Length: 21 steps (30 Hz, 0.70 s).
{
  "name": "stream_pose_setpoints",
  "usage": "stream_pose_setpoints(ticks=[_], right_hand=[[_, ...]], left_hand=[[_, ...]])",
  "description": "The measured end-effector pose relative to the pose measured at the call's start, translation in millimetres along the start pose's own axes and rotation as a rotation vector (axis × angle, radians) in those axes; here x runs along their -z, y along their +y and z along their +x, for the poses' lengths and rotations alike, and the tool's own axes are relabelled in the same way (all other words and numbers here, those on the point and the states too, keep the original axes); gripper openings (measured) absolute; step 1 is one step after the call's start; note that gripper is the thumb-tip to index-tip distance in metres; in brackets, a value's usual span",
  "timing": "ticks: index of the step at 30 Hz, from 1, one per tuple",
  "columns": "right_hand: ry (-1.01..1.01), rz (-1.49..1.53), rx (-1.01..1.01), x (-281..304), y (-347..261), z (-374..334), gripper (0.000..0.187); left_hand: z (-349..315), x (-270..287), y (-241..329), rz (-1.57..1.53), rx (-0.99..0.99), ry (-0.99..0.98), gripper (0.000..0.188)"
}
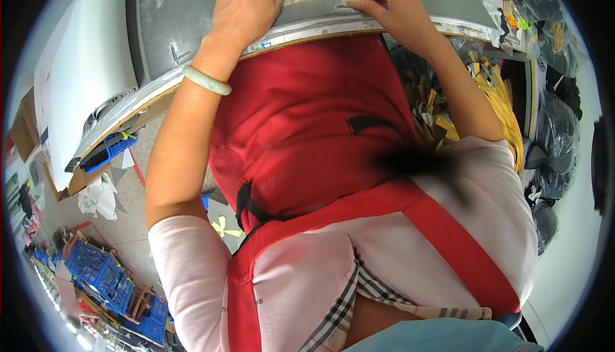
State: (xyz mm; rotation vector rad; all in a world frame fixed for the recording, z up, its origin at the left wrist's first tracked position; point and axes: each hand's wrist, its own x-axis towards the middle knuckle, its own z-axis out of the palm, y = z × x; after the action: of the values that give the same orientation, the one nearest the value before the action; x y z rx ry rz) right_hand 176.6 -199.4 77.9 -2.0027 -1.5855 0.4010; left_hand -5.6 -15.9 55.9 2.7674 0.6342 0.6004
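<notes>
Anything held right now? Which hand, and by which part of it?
Right hand: a small white piece, pinched at its right end, left end sticking out. Left hand: laid on the dark sheet, no held object visible.

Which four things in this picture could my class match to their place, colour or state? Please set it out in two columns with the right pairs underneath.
Column 1
1. Right hand
2. Bangle
3. Apron
4. Roll of sheet material

Column 2
A. Red, worn over a pale top
B. To the left of the dark grey sheet
C. Pinching a small white piece
D. Pale green, around the left wrist

Right pairs: 1-C, 2-D, 3-A, 4-B
</notes>
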Motion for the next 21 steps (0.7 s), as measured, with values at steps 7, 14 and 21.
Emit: stream_pose_setpoints(ticks=[7, 14, 21], right_hand=[[-0.035, -0.185, 0.086, 1.6, -4.3, 5.6, 0.024], [0.008, 0.201, -0.348, -5.6, -9.4, 5.3, 0.015], [-0.3, 0.297, -0.363, 30.3, -19.0, 21.3, 0.016]], left_hand=[[-3.1, 2.6, 0.3, 0.018, 0.024, -0.021, 0.031], [-3.9, -0.7, -2.9, -0.008, -0.01, 0.019, 0.031], [0.1, 0.5, -5.9, -0.033, -0.014, 0.029, 0.03]])
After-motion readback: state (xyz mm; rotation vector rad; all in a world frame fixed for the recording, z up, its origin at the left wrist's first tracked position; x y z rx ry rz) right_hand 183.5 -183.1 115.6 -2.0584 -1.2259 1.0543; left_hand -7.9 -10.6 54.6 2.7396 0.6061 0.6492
